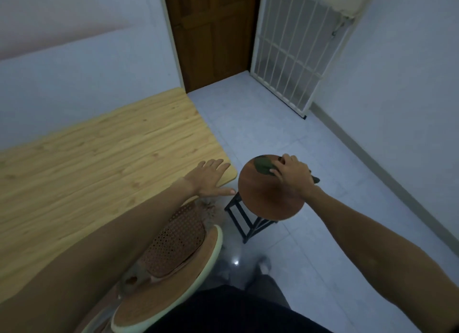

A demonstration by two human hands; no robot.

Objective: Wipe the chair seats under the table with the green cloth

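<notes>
A round brown stool seat (263, 196) on a black frame stands on the floor just off the table's near corner. My right hand (291, 175) presses the green cloth (263, 166) onto the far part of that seat, and a bit of cloth sticks out behind my wrist. My left hand (211, 177) lies flat and open on the corner of the light wooden table (99, 159). Below my left forearm sits a chair (173, 238) with a woven cane seat and a pale rim, partly tucked at the table's edge.
Pale floor tiles (285, 134) stretch to a brown wooden door (213, 34) and a white barred gate (293, 49) at the back. White walls close in on the left and right. My dark-clothed legs fill the bottom of the view.
</notes>
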